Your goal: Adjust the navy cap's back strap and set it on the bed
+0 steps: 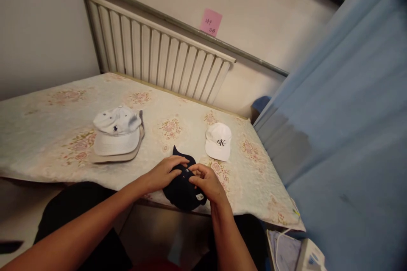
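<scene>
Head | left hand (165, 174), right hand (208, 182) | grip: fingers slightly parted, both touching dark cap (183, 195) | pinch: cannot tell

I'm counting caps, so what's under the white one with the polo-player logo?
A beige cap: its brim and one side show; the white cap covers most of its crown.

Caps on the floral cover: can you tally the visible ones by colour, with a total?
White: 2 (logo cap, lettered cap)
Beige: 1 (partly hidden cap under the logo cap)
Dark, black or navy: 1 (handled cap)
Total: 4
</scene>
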The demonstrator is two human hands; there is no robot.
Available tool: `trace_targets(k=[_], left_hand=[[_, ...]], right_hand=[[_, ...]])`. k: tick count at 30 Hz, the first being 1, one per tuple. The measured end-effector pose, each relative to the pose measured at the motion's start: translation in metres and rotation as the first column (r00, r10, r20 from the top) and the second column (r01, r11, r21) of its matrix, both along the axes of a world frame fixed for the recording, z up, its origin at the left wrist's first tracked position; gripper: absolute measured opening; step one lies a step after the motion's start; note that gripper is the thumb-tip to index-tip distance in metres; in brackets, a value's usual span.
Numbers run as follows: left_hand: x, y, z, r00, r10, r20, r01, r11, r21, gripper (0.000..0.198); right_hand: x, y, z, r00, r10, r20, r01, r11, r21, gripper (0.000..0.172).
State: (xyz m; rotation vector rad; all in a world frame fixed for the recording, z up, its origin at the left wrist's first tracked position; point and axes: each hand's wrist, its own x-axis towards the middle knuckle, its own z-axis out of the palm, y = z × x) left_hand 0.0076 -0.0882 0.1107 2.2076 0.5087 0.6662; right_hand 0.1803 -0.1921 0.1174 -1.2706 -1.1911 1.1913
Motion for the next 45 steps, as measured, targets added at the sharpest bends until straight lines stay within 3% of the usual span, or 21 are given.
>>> trace_targets(k=[4,9,17,21,23,26,29,31,36,41,45], left_hand=[[0.005,0.007,0.012,0.981,-0.113,-0.155,0.108,0.993,-0.040,0.020],[0.006,0.005,0.022,0.954,-0.184,-0.236,0.145,0.974,-0.174,0.012],[0.005,0.003,0.009,0.972,-0.170,-0.164,0.090,0.908,-0.410,0.012],[0.004,0.002,0.003,0.979,-0.151,-0.135,0.073,0.885,-0.459,0.011],[0.004,0.001,0.003,0.986,-0.106,-0.126,0.037,0.889,-0.457,0.010],[0.005,0.000,0.005,0.994,-0.014,-0.106,-0.040,0.872,-0.488,0.011],[0.006,-0.003,0.007,0.997,0.050,-0.062,-0.077,0.822,-0.564,0.011],[0.007,-0.005,0.006,0.996,0.083,-0.030,-0.084,0.793,-0.604,0.012],[0.011,-0.012,-0.001,0.995,0.102,0.001,-0.079,0.778,-0.624,0.012],[0.012,-0.018,-0.010,0.994,0.111,-0.019,-0.104,0.841,-0.531,0.009],[0.010,-0.021,-0.015,0.994,0.110,0.008,-0.090,0.846,-0.525,0.008]], right_hand=[[0.002,-0.003,0.002,0.998,-0.032,0.046,0.032,0.999,0.003,0.022],[0.005,-0.004,0.006,0.991,-0.072,0.116,0.068,0.997,0.035,0.020],[0.001,-0.006,0.009,0.912,-0.181,0.369,0.104,0.971,0.217,0.014],[-0.002,-0.010,0.008,0.877,-0.219,0.427,0.115,0.959,0.258,0.019],[-0.003,-0.012,0.009,0.844,-0.327,0.424,0.191,0.924,0.330,0.023],[-0.005,-0.018,0.010,0.763,-0.546,0.346,0.385,0.814,0.435,0.019],[-0.007,-0.025,0.010,0.703,-0.660,0.263,0.530,0.734,0.424,0.011],[-0.009,-0.029,0.010,0.700,-0.647,0.301,0.541,0.756,0.368,0.010],[-0.013,-0.033,0.005,0.769,-0.442,0.463,0.395,0.897,0.200,0.014],[-0.017,-0.026,-0.006,0.856,-0.427,0.293,0.423,0.903,0.078,0.018],[-0.020,-0.016,-0.011,0.897,-0.434,0.085,0.435,0.900,0.017,0.027]])
